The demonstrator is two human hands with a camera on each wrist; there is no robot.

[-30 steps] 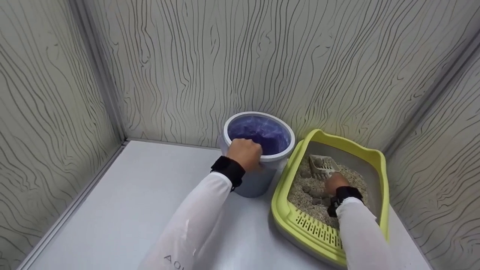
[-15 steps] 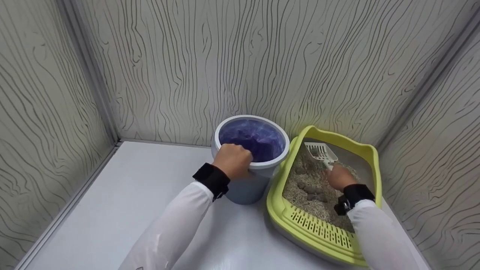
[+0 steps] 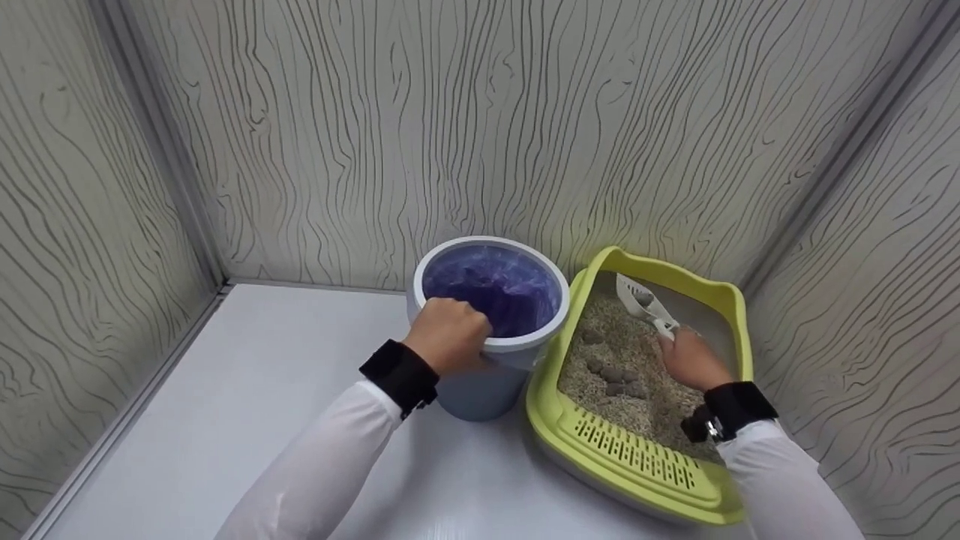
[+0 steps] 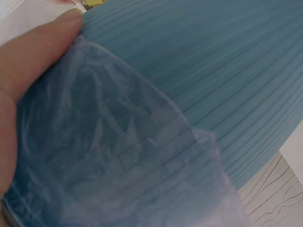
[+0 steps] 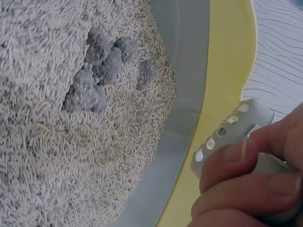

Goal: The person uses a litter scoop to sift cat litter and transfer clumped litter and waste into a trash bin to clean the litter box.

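Note:
My left hand point(image 3: 450, 337) grips the near rim of a blue-grey trash can point(image 3: 480, 397), fingers over the edge. In the left wrist view the thumb point(image 4: 42, 52) lies along the ribbed outside, over the folded-down edge of a clear bag point(image 4: 132, 156). My right hand point(image 3: 694, 360) holds a white slotted litter scoop point(image 3: 645, 304) by its handle, above the back of the litter box. A dark clump shows in the scoop, which is tilted. Below it, grey clumps point(image 5: 87, 90) lie on the pellet litter point(image 5: 94, 156).
The litter box has a high yellow-green rim point(image 3: 540, 401) with a slotted front ledge and stands right of the trash can. Patterned wall panels point(image 3: 360, 150) enclose the white table point(image 3: 285, 375) at the back and both sides.
The right hand has lifted the scoop out of the litter and tipped it onto its side. The left hand keeps its grip on the trash can's rim. The head view has shifted slightly.

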